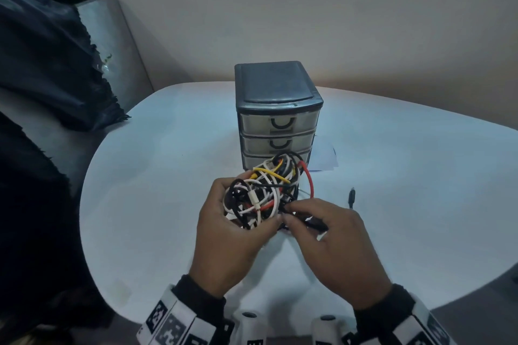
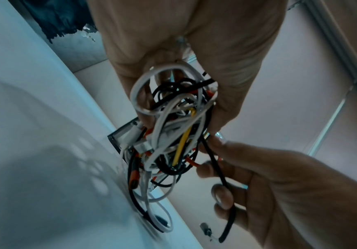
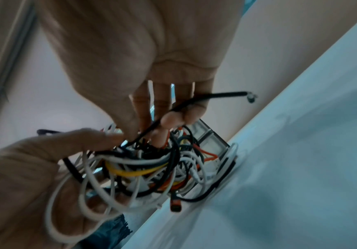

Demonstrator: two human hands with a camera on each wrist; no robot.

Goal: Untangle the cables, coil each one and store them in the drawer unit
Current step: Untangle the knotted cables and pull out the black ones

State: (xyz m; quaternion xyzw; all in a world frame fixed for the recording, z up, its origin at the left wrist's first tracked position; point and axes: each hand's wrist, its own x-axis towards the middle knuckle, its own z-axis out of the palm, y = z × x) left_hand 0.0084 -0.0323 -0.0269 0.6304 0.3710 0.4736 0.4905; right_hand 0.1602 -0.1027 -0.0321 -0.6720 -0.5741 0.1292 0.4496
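A tangle of white, black, red and yellow cables (image 1: pixel 263 190) is held above the white table (image 1: pixel 145 176), just in front of the drawer unit (image 1: pixel 277 115). My left hand (image 1: pixel 224 232) grips the tangle (image 2: pixel 173 131) from the left, fingers curled round it. My right hand (image 1: pixel 330 235) pinches one black cable (image 3: pixel 194 101) at the tangle's right side. That cable's free end with its plug (image 2: pixel 205 230) sticks out past the fingers. The grey unit's three clear drawers are closed. Some loops hang down to the tabletop.
A loose black plug end (image 1: pixel 351 197) lies on the table right of the tangle. A sheet of paper (image 1: pixel 326 159) sits under the unit's right side. Dark cloth (image 1: pixel 42 64) drapes over a grey seat (image 1: pixel 112 45) at the left, beyond the table edge.
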